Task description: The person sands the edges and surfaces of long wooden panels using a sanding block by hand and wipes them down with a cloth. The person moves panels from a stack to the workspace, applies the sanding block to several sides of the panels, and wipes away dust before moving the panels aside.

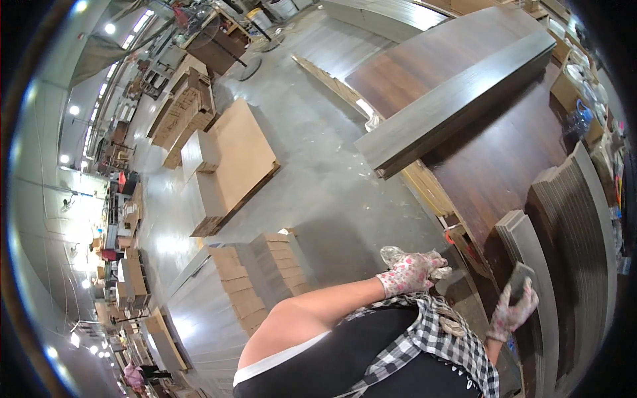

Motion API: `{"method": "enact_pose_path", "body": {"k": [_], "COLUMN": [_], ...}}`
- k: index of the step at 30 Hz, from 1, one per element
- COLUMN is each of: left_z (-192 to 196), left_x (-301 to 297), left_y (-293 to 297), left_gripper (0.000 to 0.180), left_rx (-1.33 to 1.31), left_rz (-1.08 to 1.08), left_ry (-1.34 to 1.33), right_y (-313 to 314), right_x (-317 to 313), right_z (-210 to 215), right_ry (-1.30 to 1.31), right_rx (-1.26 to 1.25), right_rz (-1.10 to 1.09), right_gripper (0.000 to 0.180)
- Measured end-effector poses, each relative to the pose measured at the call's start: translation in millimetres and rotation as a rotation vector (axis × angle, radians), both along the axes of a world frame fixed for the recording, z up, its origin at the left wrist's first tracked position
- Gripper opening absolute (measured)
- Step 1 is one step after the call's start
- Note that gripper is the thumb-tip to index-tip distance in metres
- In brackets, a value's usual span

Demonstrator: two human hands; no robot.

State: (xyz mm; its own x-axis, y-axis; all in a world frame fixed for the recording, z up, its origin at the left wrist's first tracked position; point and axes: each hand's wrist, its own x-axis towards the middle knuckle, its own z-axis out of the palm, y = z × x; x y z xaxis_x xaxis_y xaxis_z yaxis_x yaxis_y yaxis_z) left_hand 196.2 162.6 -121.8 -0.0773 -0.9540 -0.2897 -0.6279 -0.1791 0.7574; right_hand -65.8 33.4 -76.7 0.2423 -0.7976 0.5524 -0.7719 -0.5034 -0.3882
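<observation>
Both my hands wear white gloves with a pink-red pattern. My left hand (408, 273) is closed on a crumpled pale rag (393, 255), which bulges out on both sides of the fingers, near my waist. In my right hand (512, 313) is a small grey rectangular block (521, 280), pinched between thumb and fingers; its exact kind cannot be told. That hand is beside a short stack of narrow grey boards (524, 242) lying on the brown table (491, 179). A black-and-white checked cloth (438, 331) is around my waist.
A larger stack of thin grey boards (574, 205) stands to the right. Long grey panels (458, 99) lie across the table's far part. Cardboard-edged stacks (239, 285) stand on the floor at left, with a brown panel pile (242, 156) farther off. A person (136, 375) is far left.
</observation>
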Motion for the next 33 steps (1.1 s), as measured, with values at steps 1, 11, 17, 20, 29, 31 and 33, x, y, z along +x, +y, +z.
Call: {"method": "enact_pose_path", "body": {"k": [1,11,17,20,29,31,33], "left_z": [-0.7,-19.5,-68.7,-70.3,-41.6,-38.4,-37.7], "left_x": [2.0,6.3,20.4,24.8,15.6,8.5,-1.7], "left_y": [0.5,-23.1,-32.0,-40.6,-73.0,-79.8,-89.7], "left_gripper": [0.070,0.065,0.070,0.072,0.062,0.058,0.059], "left_rx": [0.081,-0.015,-0.109,-0.070,-0.086,-0.109,-0.137], "left_rz": [-0.039,-0.171,-0.327,-0.312,-0.307,-0.366,-0.413], "left_ry": [0.000,-0.039,-0.149,-0.092,0.039,0.025,0.007], "right_y": [3.4,-21.2,24.4,10.6,33.7,41.2,41.5], "right_x": [0.2,46.1,1.5,56.0,-37.7,-48.5,-38.7], "right_z": [1.8,-31.8,-25.4,-41.1,-45.0,-41.5,-43.5], "right_ry": [-0.003,0.080,0.005,-0.033,0.109,0.022,0.044], "right_rx": [0.045,0.060,0.092,0.118,0.000,0.079,0.108], "right_rz": [-0.038,-0.024,-0.233,-0.109,-0.478,-0.665,-0.699], "right_gripper": [0.048,0.053,0.054,0.049,0.050,0.052,0.051]}}
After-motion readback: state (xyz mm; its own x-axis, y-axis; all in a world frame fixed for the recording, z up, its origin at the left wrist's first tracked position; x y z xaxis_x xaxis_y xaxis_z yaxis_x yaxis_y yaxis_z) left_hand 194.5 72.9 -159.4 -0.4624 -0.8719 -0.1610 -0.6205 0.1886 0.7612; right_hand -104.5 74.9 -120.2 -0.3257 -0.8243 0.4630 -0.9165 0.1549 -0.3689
